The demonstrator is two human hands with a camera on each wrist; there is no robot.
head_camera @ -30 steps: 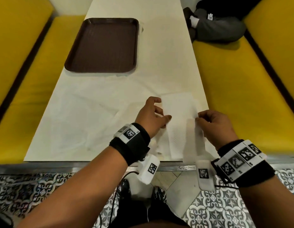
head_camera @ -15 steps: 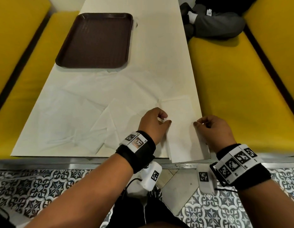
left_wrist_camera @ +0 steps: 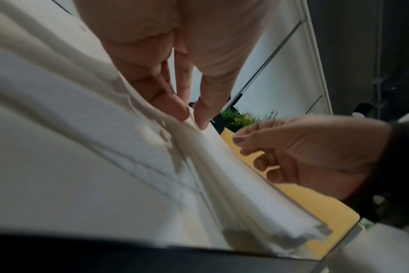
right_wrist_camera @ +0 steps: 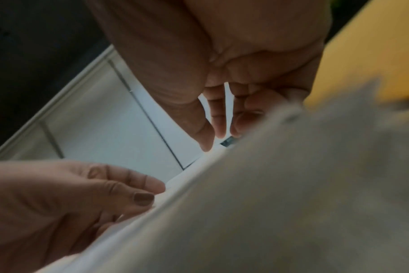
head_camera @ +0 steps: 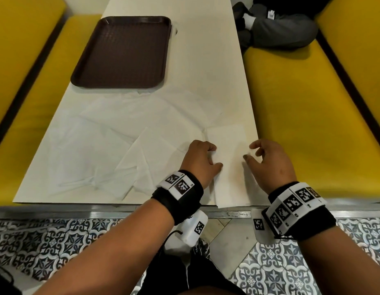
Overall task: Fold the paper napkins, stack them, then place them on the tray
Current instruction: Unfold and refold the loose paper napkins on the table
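A white napkin folded into a narrow strip [head_camera: 228,165] lies flat at the table's near right corner, its near end at the table edge. My left hand [head_camera: 203,160] pinches the strip's left edge between thumb and fingers [left_wrist_camera: 175,109]. My right hand [head_camera: 262,158] hovers just over the strip's right edge with loosely curled fingers and holds nothing; in the left wrist view the right hand [left_wrist_camera: 292,151] shows a gap above the paper. Several unfolded napkins [head_camera: 112,150] lie spread to the left. The brown tray [head_camera: 123,52] sits bare at the far left.
The cream table [head_camera: 206,60] runs away from me between two yellow benches [head_camera: 302,116]. A seated person's legs [head_camera: 280,24] rest on the right bench at the far end. Patterned floor tiles [head_camera: 57,241] lie below the table's near edge.
My right hand laid the raised flap down onto the napkin and let go of it. The napkin now lies flat as a narrow strip. My left hand stayed at its left edge.
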